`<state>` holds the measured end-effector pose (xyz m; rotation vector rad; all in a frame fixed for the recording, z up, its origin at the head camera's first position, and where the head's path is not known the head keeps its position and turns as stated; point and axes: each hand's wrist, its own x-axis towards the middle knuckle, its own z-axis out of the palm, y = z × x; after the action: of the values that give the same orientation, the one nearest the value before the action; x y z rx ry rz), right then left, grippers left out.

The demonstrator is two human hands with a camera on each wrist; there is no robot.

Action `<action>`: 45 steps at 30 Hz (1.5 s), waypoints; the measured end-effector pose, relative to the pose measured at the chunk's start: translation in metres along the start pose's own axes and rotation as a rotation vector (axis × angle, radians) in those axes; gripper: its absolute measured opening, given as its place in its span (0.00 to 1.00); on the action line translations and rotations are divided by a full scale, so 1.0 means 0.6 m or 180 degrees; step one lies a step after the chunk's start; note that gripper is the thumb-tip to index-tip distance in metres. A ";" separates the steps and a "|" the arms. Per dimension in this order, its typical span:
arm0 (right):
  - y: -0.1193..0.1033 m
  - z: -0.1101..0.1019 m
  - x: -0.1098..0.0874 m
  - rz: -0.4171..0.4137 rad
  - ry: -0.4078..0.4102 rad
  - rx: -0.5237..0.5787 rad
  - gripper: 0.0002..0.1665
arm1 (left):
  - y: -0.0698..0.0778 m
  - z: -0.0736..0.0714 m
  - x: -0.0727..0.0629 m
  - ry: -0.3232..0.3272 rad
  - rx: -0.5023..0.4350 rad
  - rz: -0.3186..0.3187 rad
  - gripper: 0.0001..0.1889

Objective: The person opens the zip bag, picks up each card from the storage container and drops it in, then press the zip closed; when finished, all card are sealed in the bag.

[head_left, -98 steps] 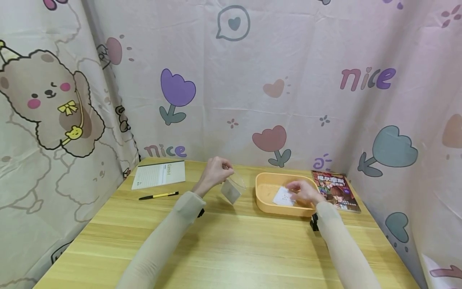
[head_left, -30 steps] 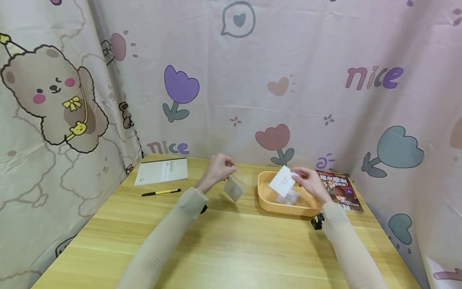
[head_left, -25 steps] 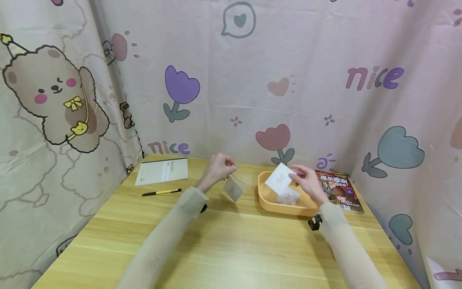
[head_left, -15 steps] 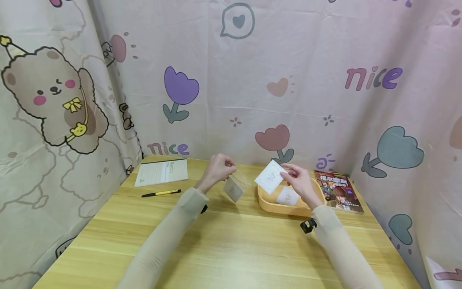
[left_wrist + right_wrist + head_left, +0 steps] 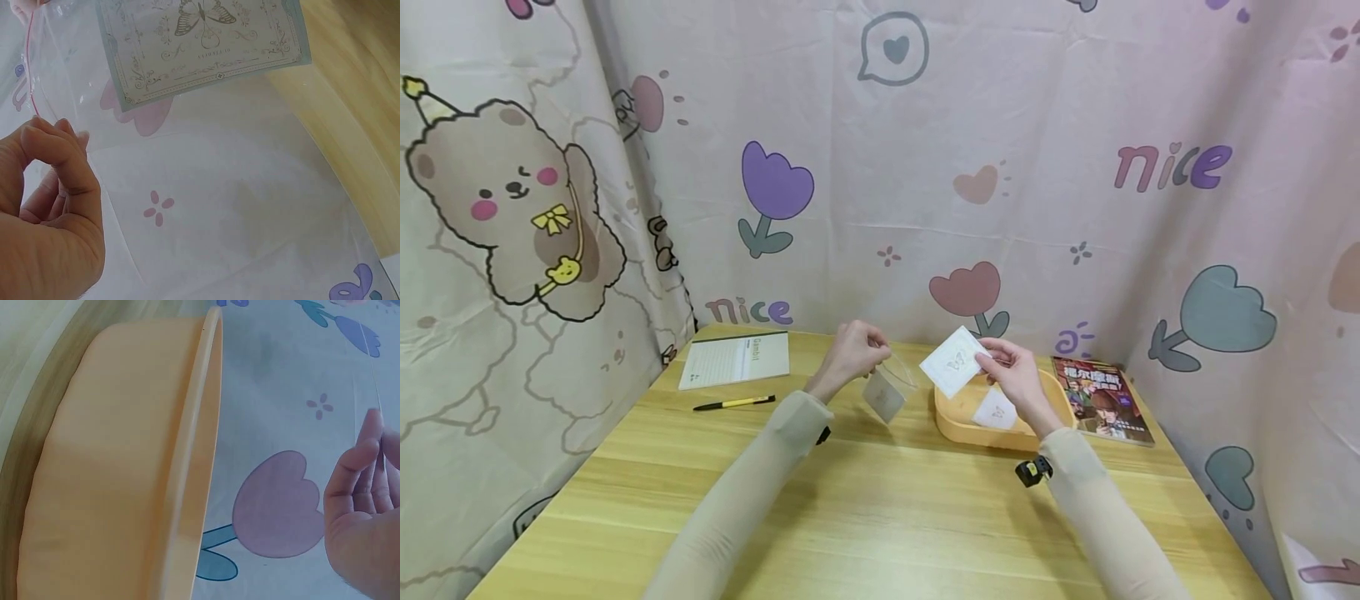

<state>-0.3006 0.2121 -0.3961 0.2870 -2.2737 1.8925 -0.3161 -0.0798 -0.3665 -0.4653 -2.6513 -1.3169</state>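
My left hand [image 5: 850,354] [image 5: 59,206] pinches the top edge of a clear zip bag [image 5: 897,379] with a red seal line. A pale card [image 5: 206,50] with a butterfly print hangs inside it. Between thumb and fingers of my right hand [image 5: 1011,375] [image 5: 365,506] is a white square card [image 5: 953,361] with a small butterfly print, tilted and raised over the left rim of the orange tray [image 5: 973,434] [image 5: 106,456]. It is seen only edge-on in the right wrist view. Another white printed card [image 5: 996,409] lies in the tray.
A magazine [image 5: 1101,400] lies right of the tray. At the back left are a notebook [image 5: 733,360] and, in front of it, a yellow-and-black pen [image 5: 734,402]. A printed curtain [image 5: 850,208] hangs along the table's back edge.
My right hand has lifted the white card out of the tray and carried it left, nearer the bag. The other card in the tray has come into view. My left hand stays nearly still.
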 end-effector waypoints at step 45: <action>-0.017 0.100 -0.026 -0.0903 0.0217 -0.0353 0.11 | 0.010 0.013 0.001 -0.0033 -0.0065 -0.0256 0.06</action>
<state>-0.2834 0.1516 -0.4013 0.4925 -2.1517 1.6062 -0.3144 -0.0699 -0.3663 -0.3727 -2.6940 -1.3685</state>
